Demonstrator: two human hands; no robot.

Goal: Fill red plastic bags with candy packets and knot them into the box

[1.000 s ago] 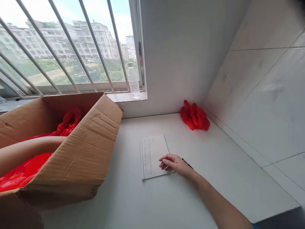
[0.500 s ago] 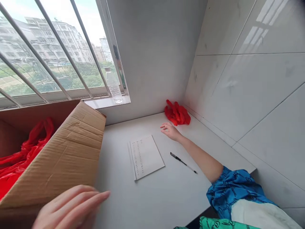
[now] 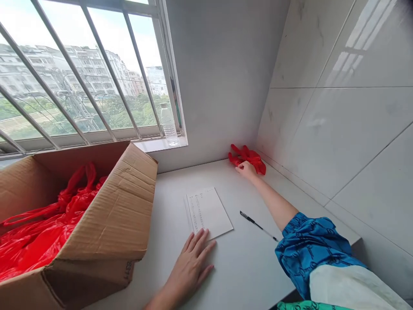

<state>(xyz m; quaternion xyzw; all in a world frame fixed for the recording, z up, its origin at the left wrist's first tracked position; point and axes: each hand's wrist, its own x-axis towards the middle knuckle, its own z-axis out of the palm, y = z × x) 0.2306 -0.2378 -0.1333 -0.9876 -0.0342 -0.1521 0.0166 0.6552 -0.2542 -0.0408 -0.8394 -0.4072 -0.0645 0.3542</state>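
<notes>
My left hand lies flat on the white tabletop, fingers spread, its fingertips at the near edge of a white booklet with columns of small printed or written marks. Far off by the wall corner is a crumpled red plastic bag. My right hand reaches to the bag's near side with fingers curled and pinched on it; the fingertips are partly hard to make out. Between my right forearm and the booklet rests a black-and-clear pen.
To the left stands an open cardboard box holding red plastic bags. A clear water bottle is upright on the sill of a barred window. A grey wall and a tiled wall bound the table.
My right hand has moved from just short of the red plastic bag onto it. My left hand has come from beside the box down to the tabletop by the booklet. The view has shifted left.
</notes>
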